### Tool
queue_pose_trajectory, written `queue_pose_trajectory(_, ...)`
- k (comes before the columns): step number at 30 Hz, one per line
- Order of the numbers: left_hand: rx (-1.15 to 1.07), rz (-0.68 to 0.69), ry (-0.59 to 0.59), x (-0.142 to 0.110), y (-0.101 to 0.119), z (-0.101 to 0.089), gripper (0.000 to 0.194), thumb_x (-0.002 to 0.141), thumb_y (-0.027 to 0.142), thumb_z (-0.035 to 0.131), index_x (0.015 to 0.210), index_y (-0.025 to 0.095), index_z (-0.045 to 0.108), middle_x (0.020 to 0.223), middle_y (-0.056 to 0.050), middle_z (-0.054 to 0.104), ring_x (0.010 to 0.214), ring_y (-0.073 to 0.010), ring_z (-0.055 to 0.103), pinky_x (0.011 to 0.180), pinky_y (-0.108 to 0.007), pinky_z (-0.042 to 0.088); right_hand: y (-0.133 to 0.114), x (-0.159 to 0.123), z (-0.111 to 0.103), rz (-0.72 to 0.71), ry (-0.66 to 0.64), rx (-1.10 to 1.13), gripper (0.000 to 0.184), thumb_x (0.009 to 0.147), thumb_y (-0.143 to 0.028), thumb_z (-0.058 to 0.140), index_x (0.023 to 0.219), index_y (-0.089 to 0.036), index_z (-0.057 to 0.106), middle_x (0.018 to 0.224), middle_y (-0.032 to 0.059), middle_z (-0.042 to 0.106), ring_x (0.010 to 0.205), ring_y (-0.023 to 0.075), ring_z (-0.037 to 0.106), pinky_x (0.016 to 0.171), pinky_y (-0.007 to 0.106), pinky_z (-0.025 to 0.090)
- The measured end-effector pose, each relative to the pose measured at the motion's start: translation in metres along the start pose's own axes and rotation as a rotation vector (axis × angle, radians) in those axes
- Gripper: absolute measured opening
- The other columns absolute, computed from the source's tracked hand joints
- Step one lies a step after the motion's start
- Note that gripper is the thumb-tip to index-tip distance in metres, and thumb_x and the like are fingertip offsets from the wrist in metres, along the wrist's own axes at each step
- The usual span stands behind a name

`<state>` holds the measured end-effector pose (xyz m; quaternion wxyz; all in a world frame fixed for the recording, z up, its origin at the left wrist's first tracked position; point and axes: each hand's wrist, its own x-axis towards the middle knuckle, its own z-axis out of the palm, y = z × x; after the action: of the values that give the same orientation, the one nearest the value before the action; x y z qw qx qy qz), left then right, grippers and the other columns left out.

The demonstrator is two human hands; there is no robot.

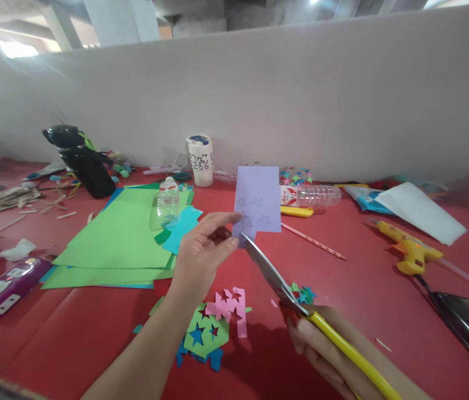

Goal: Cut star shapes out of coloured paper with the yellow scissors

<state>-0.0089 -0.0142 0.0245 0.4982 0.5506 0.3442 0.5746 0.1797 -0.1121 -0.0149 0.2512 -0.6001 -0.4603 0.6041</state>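
Between thumb and forefinger, my left hand (203, 250) pinches the left edge of a purple sheet of paper (259, 189). Several stars are drawn in pencil on its lower half, and a notch is cut out of its lower right corner. My right hand (321, 339) grips yellow-handled scissors (273, 272), whose blade tips touch the paper's bottom edge close to my left fingertips. Below lie green paper with star-shaped holes (207, 333) and pink paper scraps (232, 305). Small cut-out stars (303, 293) rest just beyond my right hand.
Green sheets (113, 233) carry a small clear bottle (168, 203) on the left. A black flask (84, 164) and a white cup (201, 161) stand behind. On the right are a yellow glue gun (409, 247), a striped pencil (315, 241) and a yellow cutter (296, 211).
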Motion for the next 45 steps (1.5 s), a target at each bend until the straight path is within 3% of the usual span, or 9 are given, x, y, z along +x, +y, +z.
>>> queue_pose_trajectory(8,-0.01,0.001,0.026,0.0,-0.001,0.003,0.031,0.068,0.011,0.066,0.094,0.027,0.072,0.095,-0.001,0.062,0.074,-0.0118,0.049,0.074,-0.026,0.044,0.004,0.004,0.002,0.005,-0.107,0.01,0.05,0.077,-0.072,0.04,0.068,-0.023,0.043,0.037,-0.0115,0.034,0.027,0.0055,0.028,0.028,0.015,0.022)
queue_pose_trajectory(15,-0.015,-0.008,0.042,-0.001,-0.002,0.004,0.032,0.069,0.011,0.066,0.095,0.028,0.072,0.094,0.0,0.061,0.075,-0.0115,0.049,0.074,-0.025,0.043,-0.01,-0.007,0.011,-0.096,0.061,-0.069,0.053,0.076,-0.073,0.041,0.063,-0.022,0.041,0.038,-0.0119,0.033,0.029,0.0032,0.024,0.027,0.014,0.02)
queue_pose_trajectory(22,-0.054,-0.029,0.019,0.0,-0.003,0.005,0.032,0.068,0.009,0.066,0.094,0.027,0.072,0.091,0.0,0.06,0.073,-0.0107,0.048,0.073,-0.024,0.043,0.002,0.003,0.006,-0.117,-0.094,-0.034,0.055,0.077,-0.077,0.033,0.069,-0.022,0.042,0.036,-0.0118,0.031,0.028,0.0059,0.026,0.03,0.018,0.02)
queue_pose_trajectory(33,-0.087,-0.025,-0.001,0.0,-0.007,0.005,0.033,0.068,0.007,0.066,0.093,0.028,0.072,0.088,0.001,0.061,0.071,-0.0095,0.048,0.071,-0.023,0.044,-0.016,-0.006,0.012,-0.064,0.056,-0.039,0.06,0.069,-0.081,0.04,0.063,-0.021,0.042,0.037,-0.0129,0.032,0.029,0.0022,0.025,0.03,0.014,0.02)
queue_pose_trajectory(38,-0.09,-0.019,-0.019,0.0,-0.008,0.004,0.035,0.069,0.006,0.064,0.093,0.03,0.072,0.09,0.002,0.061,0.071,-0.0083,0.048,0.071,-0.02,0.043,-0.021,-0.01,0.011,-0.06,0.066,-0.089,0.058,0.07,-0.08,0.04,0.062,-0.022,0.038,0.038,-0.0126,0.032,0.029,0.0021,0.023,0.028,0.014,0.021)
queue_pose_trajectory(45,-0.018,-0.062,-0.044,0.003,-0.002,0.0,0.035,0.068,0.005,0.061,0.09,0.029,0.073,0.09,0.002,0.061,0.072,-0.0086,0.048,0.07,-0.02,0.043,-0.002,0.006,-0.001,0.0,-0.133,-0.039,0.047,0.078,-0.069,0.043,0.069,-0.023,0.043,0.035,-0.0113,0.034,0.025,0.0058,0.028,0.027,0.017,0.023)
